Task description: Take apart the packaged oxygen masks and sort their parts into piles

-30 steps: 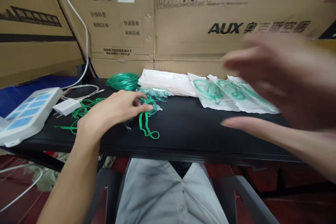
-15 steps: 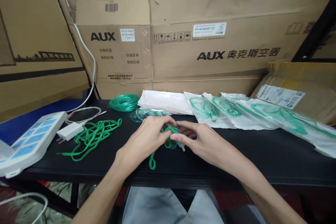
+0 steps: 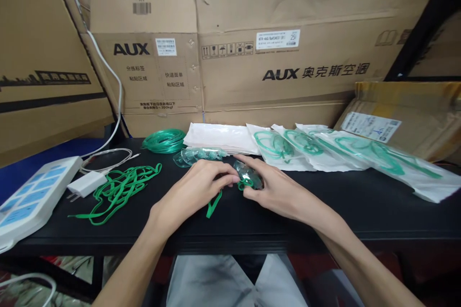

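- A black table (image 3: 324,211) stands against a wall of big cardboard boxes (image 3: 288,57), with a white power strip (image 3: 32,196) and a charger (image 3: 86,183) at its left end.
- The left hand (image 3: 190,192) is closed in a pinch on a green strap (image 3: 214,204), whose loose end trails toward the table's near edge.
- The right hand (image 3: 277,192) is curled around a clear mask (image 3: 248,175), fingers wrapped under it; the mask sits just above the table between the two hands, and the strap meets it at its near side.
- Judging by this, the strap is only partly fitted: one end is at the mask, the other hangs free.
- Already done, it seems: sealed bags (image 3: 360,158) with green tubing lie in a row to the right.
- Left to do, apparently: a heap of spare straps (image 3: 118,192) at left, a few bare masks (image 3: 196,156) behind the hands, a tubing coil (image 3: 163,140) and a stack of flat white bags (image 3: 219,136).
- Compared with half a second ago, the hands have drawn slightly apart: the mask is now clearly visible in the right hand, and the strap hangs shorter from the left.
- A second ago the right hand was up in the air and blurred, and only the left touched the mask.
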Demonstrator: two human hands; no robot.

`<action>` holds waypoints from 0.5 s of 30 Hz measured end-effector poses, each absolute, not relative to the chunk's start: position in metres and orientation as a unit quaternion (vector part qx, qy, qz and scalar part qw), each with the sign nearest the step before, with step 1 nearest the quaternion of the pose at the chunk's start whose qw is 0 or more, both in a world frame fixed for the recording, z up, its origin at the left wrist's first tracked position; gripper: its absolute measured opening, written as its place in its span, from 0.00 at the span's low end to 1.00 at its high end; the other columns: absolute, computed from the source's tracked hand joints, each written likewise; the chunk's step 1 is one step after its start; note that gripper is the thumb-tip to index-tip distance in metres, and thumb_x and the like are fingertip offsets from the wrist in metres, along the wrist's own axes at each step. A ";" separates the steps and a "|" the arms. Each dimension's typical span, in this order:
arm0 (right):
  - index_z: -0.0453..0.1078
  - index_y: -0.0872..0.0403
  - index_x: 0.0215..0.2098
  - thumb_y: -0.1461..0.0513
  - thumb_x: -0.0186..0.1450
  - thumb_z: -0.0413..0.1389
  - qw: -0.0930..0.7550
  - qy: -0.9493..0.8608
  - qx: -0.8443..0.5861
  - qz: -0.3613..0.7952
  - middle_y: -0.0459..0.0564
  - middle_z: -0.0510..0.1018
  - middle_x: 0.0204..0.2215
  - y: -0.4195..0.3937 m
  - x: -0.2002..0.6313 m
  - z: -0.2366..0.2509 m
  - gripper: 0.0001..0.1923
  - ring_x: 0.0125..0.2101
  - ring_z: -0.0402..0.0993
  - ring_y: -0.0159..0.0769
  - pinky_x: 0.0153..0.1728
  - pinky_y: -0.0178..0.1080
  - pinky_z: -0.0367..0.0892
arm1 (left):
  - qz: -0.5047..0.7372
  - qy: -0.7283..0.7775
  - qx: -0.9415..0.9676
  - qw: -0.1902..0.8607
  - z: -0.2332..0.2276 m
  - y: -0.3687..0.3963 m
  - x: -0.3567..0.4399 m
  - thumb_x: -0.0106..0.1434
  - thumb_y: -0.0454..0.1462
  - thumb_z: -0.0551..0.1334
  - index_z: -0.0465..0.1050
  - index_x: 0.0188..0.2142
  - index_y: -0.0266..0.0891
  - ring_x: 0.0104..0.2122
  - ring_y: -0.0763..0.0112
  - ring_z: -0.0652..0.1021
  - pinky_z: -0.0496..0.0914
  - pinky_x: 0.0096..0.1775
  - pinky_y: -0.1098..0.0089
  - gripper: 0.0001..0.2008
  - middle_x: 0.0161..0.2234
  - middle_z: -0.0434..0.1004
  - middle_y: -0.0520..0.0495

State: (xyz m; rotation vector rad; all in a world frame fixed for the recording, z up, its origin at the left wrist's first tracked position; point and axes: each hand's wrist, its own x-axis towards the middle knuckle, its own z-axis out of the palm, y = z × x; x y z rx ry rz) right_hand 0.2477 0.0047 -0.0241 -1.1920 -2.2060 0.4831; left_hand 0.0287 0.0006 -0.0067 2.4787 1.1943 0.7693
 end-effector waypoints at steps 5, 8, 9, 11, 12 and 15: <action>0.60 0.44 0.69 0.58 0.71 0.52 0.264 -0.828 -0.467 0.163 0.48 0.69 0.66 0.000 0.244 -0.026 0.28 0.66 0.63 0.46 0.66 0.51 0.59 | 0.270 0.410 0.863 0.120 -0.010 0.002 0.030 0.75 0.45 0.57 0.80 0.47 0.47 0.50 0.62 0.79 0.66 0.52 0.67 0.13 0.48 0.83 0.52; 0.60 0.44 0.68 0.57 0.73 0.48 0.234 -0.832 -0.476 0.164 0.48 0.68 0.66 -0.002 0.243 -0.024 0.25 0.66 0.63 0.46 0.65 0.51 0.59 | 0.284 0.409 0.861 0.101 -0.007 0.000 0.030 0.75 0.44 0.58 0.80 0.44 0.45 0.48 0.64 0.80 0.66 0.50 0.68 0.13 0.47 0.83 0.52; 0.60 0.44 0.68 0.58 0.73 0.48 0.226 -0.832 -0.481 0.159 0.49 0.68 0.66 -0.002 0.243 -0.023 0.25 0.66 0.63 0.47 0.65 0.51 0.59 | 0.286 0.409 0.861 0.093 -0.006 0.000 0.030 0.75 0.44 0.58 0.80 0.43 0.45 0.47 0.64 0.80 0.66 0.49 0.68 0.12 0.46 0.83 0.53; 0.62 0.46 0.66 0.59 0.73 0.48 0.220 -0.829 -0.494 0.142 0.52 0.70 0.64 0.001 0.245 -0.023 0.23 0.64 0.66 0.47 0.63 0.51 0.60 | 0.283 0.413 0.862 0.077 -0.004 -0.001 0.029 0.75 0.43 0.58 0.80 0.42 0.45 0.46 0.65 0.80 0.66 0.48 0.69 0.11 0.46 0.83 0.54; 0.63 0.46 0.64 0.60 0.72 0.48 0.221 -0.829 -0.496 0.133 0.54 0.72 0.62 0.003 0.246 -0.023 0.23 0.62 0.68 0.47 0.62 0.50 0.61 | 0.281 0.417 0.861 0.068 -0.003 -0.002 0.028 0.75 0.43 0.58 0.79 0.42 0.45 0.45 0.65 0.80 0.66 0.46 0.69 0.11 0.45 0.83 0.55; 0.63 0.46 0.63 0.63 0.70 0.49 0.233 -0.833 -0.490 0.105 0.54 0.74 0.57 0.009 0.253 -0.022 0.23 0.59 0.70 0.46 0.60 0.48 0.62 | 0.274 0.432 0.858 0.039 -0.001 -0.001 0.024 0.75 0.44 0.58 0.79 0.41 0.46 0.45 0.65 0.80 0.65 0.44 0.69 0.12 0.43 0.83 0.55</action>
